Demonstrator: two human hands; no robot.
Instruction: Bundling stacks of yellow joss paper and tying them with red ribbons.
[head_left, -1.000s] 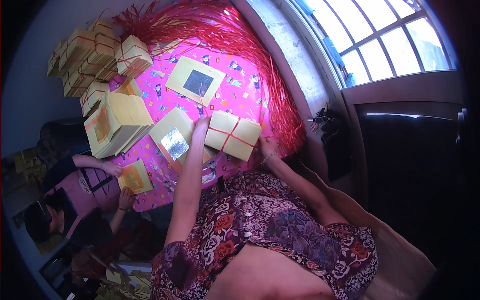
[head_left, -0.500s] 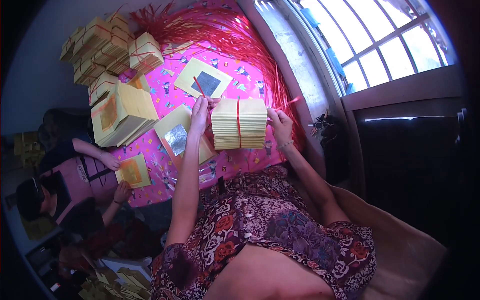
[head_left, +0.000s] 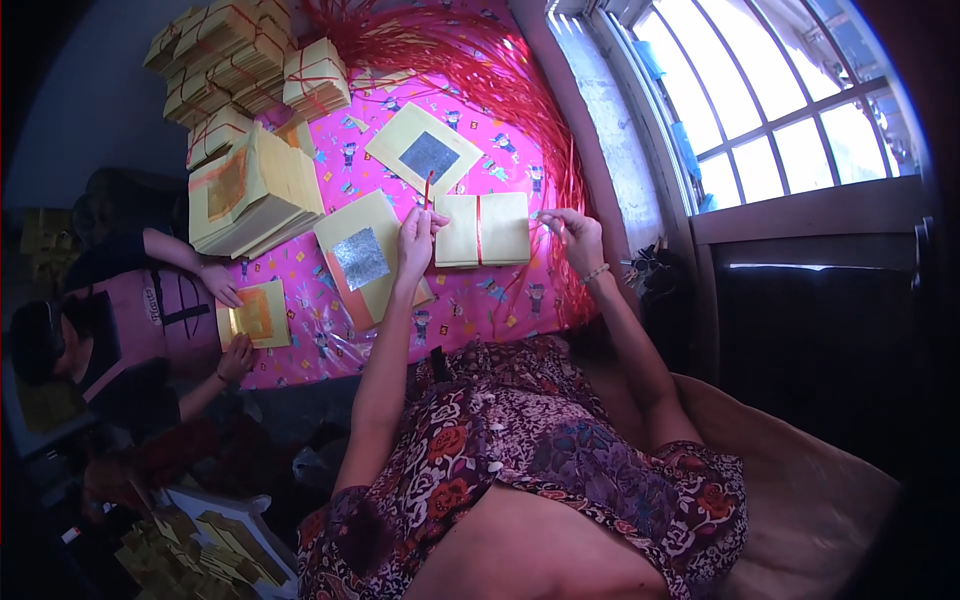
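A thick bundle of yellow paper sheets lies flat in front of me, with a red strip around its middle. At the bundle's left edge my left hand is closed in a pinch on a red strip, whose loose end sticks up above the fingers. Just off the right edge my right hand is pinched too; the strip it holds is hard to make out against the red strands behind. Two yellow sheets with silver squares, one beyond the bundle and one left of it, lie close by.
Red strands spread along the far and right table edge. Tied paper bundles and a tall paper stack stand at left. A co-worker's hands rest on a sheet on the pink tablecloth. A barred window is at right.
The bundle has tipped from showing its layered side to showing its broad top face. My right hand has moved slightly away from it. The view has shifted a little.
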